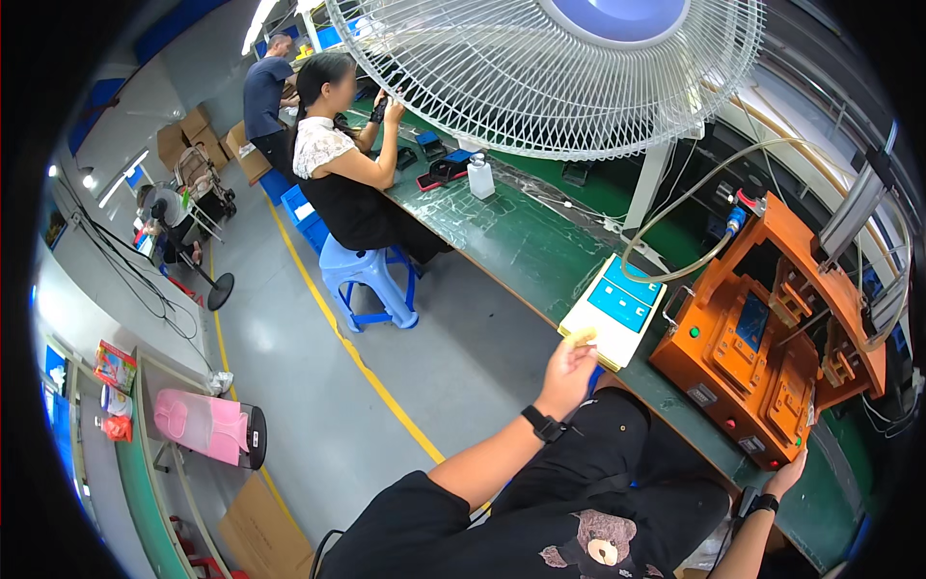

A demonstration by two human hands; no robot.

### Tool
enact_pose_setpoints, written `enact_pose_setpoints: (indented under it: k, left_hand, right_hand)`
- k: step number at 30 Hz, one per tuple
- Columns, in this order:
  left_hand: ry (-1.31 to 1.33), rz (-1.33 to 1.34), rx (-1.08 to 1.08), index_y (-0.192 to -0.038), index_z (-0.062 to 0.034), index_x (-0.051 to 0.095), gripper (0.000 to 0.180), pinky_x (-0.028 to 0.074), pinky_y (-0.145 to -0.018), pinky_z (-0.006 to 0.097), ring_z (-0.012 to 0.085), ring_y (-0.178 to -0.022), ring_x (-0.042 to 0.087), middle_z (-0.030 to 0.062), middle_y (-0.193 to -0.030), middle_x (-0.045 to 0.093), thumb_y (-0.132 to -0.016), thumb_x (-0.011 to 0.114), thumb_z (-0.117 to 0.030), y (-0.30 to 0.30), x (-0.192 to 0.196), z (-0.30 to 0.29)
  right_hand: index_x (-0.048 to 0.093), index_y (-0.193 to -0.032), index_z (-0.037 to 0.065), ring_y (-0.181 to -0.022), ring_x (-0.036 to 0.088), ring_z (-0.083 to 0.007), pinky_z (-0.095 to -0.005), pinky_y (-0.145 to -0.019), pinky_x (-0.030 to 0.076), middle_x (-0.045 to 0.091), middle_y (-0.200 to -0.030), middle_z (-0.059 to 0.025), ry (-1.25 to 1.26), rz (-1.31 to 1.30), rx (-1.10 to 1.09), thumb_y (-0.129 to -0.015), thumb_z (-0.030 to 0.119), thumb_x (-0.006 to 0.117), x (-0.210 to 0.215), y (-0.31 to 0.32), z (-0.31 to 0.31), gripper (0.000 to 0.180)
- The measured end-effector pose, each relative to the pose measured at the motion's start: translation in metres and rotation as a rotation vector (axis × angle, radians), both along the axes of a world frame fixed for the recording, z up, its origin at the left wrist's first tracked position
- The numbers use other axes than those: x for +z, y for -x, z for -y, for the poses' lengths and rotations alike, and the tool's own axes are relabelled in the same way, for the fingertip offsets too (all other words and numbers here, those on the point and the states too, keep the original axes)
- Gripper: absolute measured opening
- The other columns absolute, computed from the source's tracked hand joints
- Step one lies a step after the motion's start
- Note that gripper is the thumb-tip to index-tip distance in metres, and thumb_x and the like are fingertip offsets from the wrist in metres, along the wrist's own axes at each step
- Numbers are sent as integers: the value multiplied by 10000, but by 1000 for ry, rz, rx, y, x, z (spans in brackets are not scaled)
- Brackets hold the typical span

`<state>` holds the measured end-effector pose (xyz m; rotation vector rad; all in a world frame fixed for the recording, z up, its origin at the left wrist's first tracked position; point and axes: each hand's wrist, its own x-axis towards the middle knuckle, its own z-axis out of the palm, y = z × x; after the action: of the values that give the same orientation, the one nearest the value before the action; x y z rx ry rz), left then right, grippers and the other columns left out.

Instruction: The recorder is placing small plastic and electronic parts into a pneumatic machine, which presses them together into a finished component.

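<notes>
My left hand (567, 371), with a black watch on the wrist, reaches to the near corner of a white tray (598, 333) that carries blue rectangular pieces (622, 301). Its fingers pinch a small pale yellow piece (583, 337) at that corner. My right hand (787, 473), with a dark wristband, rests against the lower front corner of an orange press fixture (719, 372) that has buttons along its front. The fingers of my right hand point up at the fixture and hold nothing that I can see.
A green workbench (511, 241) runs from the far left to the near right. A large white fan (540, 77) hangs over it. A co-worker sits on a blue stool (362, 280) further along, and another person stands behind. A yellow floor line (347, 347) crosses the grey floor.
</notes>
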<state>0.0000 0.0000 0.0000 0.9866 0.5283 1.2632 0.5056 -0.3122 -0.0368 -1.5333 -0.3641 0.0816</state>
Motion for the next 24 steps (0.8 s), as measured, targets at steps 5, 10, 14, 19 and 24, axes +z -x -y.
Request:
enact_pose_setpoints:
  k: [5,10,14,19,24]
  left_hand:
    - [-16,-125,122,-1272,4,521,310,455,-968,290,157,-1094,584,86,-1204,605,-962,511,-1,58,-26,-14]
    - [155,-175,119,-1244,14,542,285,484,-885,261,122,-985,601,89,-1145,642,-964,523,-37,64,-57,-12]
    - [215,-234,105,-1227,16,556,268,485,-848,241,109,-931,603,87,-1112,662,-970,528,-57,51,-71,-4]
    - [122,-273,82,-1218,13,560,261,485,-868,249,115,-932,606,97,-1109,664,-966,541,-54,34,-65,5]
    - [-173,-378,112,-1234,6,559,287,486,-894,288,142,-1030,612,96,-1129,655,-955,551,-61,-3,-14,2]
  right_hand:
    - [548,-1295,-26,-1051,574,-187,-312,-910,451,597,-1215,-95,-6,3,-94,-1038,335,430,-26,27,6,458]
    - [540,-1300,-27,-1052,570,-192,-315,-908,451,588,-1221,-97,-31,-61,-59,-1031,359,448,-2,23,-2,479]
    - [528,-1308,-27,-1070,568,-203,-322,-926,445,583,-1234,-104,-58,-99,-52,-1030,375,448,11,16,-4,495]
    - [547,-1279,-11,-1043,590,-207,-326,-908,457,612,-1189,-95,-69,-72,-81,-1035,399,424,7,11,-1,494]
    - [518,-1315,-26,-1101,560,-206,-327,-964,425,583,-1241,-104,-91,-115,-83,-1036,380,431,7,12,-1,500]
